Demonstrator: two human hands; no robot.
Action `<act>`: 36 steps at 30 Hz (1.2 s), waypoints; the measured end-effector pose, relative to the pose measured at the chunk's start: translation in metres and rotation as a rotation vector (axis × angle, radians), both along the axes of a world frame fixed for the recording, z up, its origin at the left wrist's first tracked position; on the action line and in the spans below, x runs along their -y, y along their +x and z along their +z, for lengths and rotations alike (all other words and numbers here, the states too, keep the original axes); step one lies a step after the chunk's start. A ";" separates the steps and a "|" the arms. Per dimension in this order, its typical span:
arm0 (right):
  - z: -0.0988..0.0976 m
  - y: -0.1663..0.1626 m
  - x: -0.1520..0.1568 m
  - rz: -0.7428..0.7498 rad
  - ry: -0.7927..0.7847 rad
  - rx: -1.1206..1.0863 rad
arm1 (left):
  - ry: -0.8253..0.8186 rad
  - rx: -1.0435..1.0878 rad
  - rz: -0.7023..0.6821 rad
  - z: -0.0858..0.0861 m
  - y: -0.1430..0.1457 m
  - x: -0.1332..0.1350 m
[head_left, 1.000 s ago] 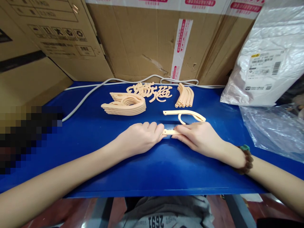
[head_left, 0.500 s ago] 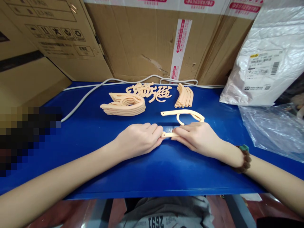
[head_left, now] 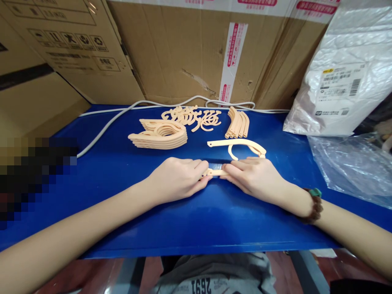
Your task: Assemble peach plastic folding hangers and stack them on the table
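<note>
A cream plastic folding hanger point(head_left: 235, 143) is in front of me, with long curved arms and a hook between them. My right hand point(head_left: 255, 177) is closed around its right side and lower arm point(head_left: 217, 172). That arm's holed end sticks out leftward from my fingers. My left hand point(head_left: 180, 177) pinches at this end, thumb beneath and fingers above. A small cream bit shows between the left fingertips; what else they hold is hidden. The upper arm extends left above both hands, its end free.
Behind my left hand stands a stack of folded hangers point(head_left: 159, 141). Loose hooks point(head_left: 186, 116) and curved hanger arms point(head_left: 237, 122) lie farther back. A white cable point(head_left: 114, 120) crosses the blue table point(head_left: 183, 228). Cardboard boxes point(head_left: 183, 53) and a white plastic bag point(head_left: 333, 98) border it.
My left fingers have shifted slightly at the arm's end, and a small cream bit now shows between them. The right hand keeps its grip, and the hanger has barely moved.
</note>
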State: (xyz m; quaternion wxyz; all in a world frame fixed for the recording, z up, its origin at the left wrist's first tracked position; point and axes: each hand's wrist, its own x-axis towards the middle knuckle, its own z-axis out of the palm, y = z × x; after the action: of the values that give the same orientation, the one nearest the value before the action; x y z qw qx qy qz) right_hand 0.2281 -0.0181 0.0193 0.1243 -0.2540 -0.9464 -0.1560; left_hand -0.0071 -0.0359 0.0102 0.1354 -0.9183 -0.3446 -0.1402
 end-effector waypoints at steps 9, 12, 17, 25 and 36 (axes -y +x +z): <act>0.003 0.001 0.000 -0.025 -0.111 -0.009 | -0.024 0.086 -0.010 -0.001 0.000 0.001; 0.003 0.001 0.000 -0.020 -0.131 -0.015 | -0.013 0.082 -0.024 0.000 0.000 0.001; 0.005 0.003 -0.003 0.056 -0.174 0.008 | 0.032 0.045 -0.119 0.003 -0.002 0.003; 0.004 0.003 0.002 -0.034 -0.189 0.009 | 0.097 0.023 -0.023 0.003 0.001 0.006; 0.004 0.004 0.004 -0.005 -0.106 -0.064 | -0.018 0.094 0.029 0.002 0.000 0.005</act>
State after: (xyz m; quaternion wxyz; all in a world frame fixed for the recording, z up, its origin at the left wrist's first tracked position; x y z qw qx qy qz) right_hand 0.2318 -0.0225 0.0232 0.1407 -0.2675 -0.9482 -0.0979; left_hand -0.0073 -0.0410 0.0123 0.1127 -0.9067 -0.3651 -0.1783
